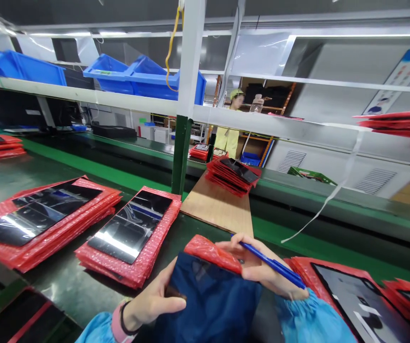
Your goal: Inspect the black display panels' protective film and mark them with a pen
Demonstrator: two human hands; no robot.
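Observation:
A dark, glossy screen panel [214, 302] is low in the middle of the head view, its surface reflecting blue. My left hand [151, 297] grips the panel's left edge, thumb on top. At its far edge lies a red bubble-wrap bag [212, 251], bunched up. My right hand [258, 269] is closed on the right end of this wrap, with a blue pen [271, 263] tucked between the fingers and lying back over the wrist. The fingers beneath the panel are hidden.
Stacks of screens on red bubble wrap stand left [47, 214], ahead [133, 228] and right [362, 300]. A wooden board [219, 205] bears another red stack [231, 176]. A green-white post [181, 157] rises ahead, a shelf holds blue bins [147, 81], and a person [228, 133] stands beyond.

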